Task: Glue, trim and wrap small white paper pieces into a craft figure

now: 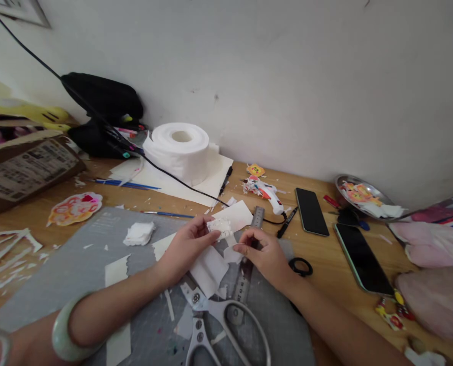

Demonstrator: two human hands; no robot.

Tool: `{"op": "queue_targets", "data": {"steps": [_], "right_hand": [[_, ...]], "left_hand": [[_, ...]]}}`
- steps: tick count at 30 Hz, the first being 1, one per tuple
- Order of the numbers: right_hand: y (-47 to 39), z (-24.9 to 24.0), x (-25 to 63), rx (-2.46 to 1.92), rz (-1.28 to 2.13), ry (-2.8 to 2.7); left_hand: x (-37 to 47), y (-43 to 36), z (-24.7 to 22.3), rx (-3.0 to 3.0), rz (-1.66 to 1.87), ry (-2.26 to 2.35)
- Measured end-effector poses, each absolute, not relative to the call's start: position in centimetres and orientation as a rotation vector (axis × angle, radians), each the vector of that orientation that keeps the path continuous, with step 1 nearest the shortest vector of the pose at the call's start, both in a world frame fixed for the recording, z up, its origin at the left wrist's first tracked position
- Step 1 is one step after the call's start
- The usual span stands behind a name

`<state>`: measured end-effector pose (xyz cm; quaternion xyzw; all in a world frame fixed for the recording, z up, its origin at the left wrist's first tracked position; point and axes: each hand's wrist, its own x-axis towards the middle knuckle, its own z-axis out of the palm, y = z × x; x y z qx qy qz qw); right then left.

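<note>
My left hand (190, 244) pinches a small white piece with ragged edges (220, 226), perhaps paper, between thumb and fingers. Close beside it, my right hand (262, 254) has thumb and forefinger together on a small white scrap (232, 254). Under and between the hands lie white paper pieces (210, 272) and a metal ruler (242, 287). Large metal scissors (220, 310) rest just in front of my hands. A stack of small white pieces (139, 233) sits left of my left hand on the grey cutting mat (85, 264).
A big white roll (180, 152) stands at the back on paper. A glue gun (268, 193), two phones (312, 211) and a metal bowl (363, 195) with cutouts lie to the right. A cardboard box (24, 168) and white offcuts (8, 249) occupy the left. A black cable (169, 175) crosses the desk.
</note>
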<state>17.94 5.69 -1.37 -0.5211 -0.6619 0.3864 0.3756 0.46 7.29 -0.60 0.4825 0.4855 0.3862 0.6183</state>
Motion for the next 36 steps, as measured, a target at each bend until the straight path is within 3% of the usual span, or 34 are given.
{"op": "queue_targets", "data": {"steps": [9,19,36], "right_hand": [[4.6,-1.5,17.9,-1.097,0.345,-2.19],[4.8,-1.9,17.3,-1.387,0.819,-1.753],[5.3,-1.9,17.0,-1.437,1.062,-1.47]], "left_hand": [[0.4,7.3,-1.0,1.119,0.832,1.06],[0.4,7.5,-1.9,1.374,0.745,1.122],[0.3,7.2,-1.9,1.612,0.63,1.084]]}}
